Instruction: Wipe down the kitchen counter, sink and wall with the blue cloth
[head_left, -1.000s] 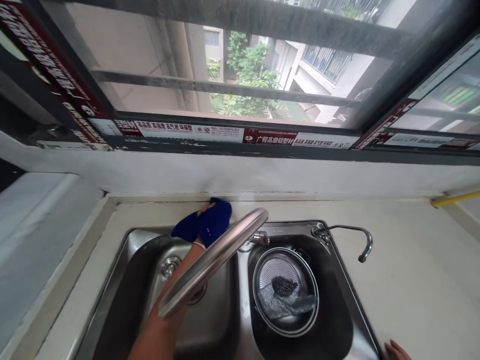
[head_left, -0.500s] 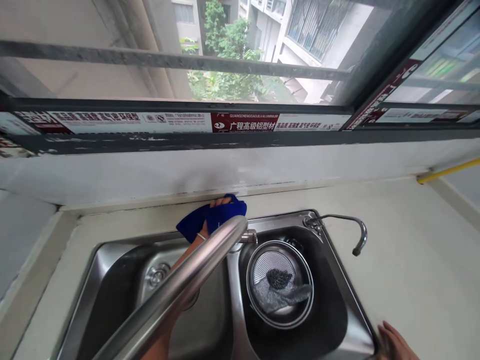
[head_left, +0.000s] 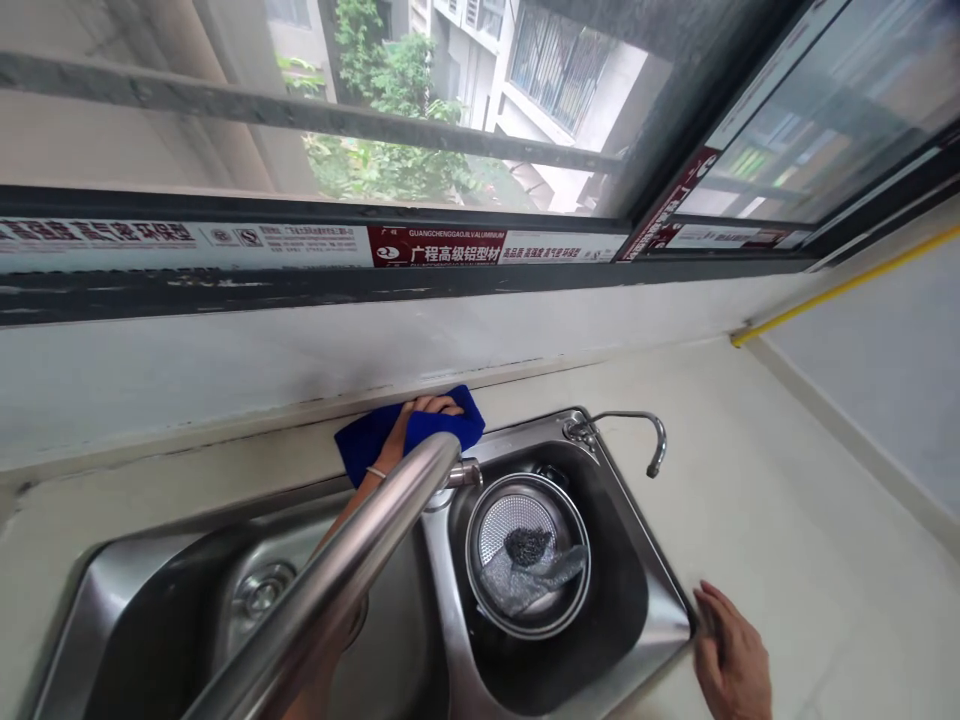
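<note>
My left hand [head_left: 435, 408] presses a blue cloth [head_left: 369, 440] onto the counter strip behind the sink, against the foot of the wall. Its fingers lie over the cloth, and the thick steel faucet [head_left: 360, 560] hides part of the forearm. By the sink's front right corner, my right hand [head_left: 733, 652] rests on the counter with thumb and fingers apart, nothing seen in it. The steel double sink [head_left: 448, 600] lies below. In its right basin a round steel pan [head_left: 585, 575] holds a steel scouring pad [head_left: 528, 546] and a crumpled clear plastic piece [head_left: 517, 585].
A thin curved tap [head_left: 660, 440] rises from the sink's back right corner. Beyond the wall ledge runs a dark window frame [head_left: 315, 285] with a printed strip. A yellow pipe [head_left: 840, 290] follows the right wall. Pale countertop [head_left: 787, 480] extends to the right.
The view has swung to the right. My left hand now shows more clearly on top of the blue cloth, still behind the faucet. More of my right hand is in sight.
</note>
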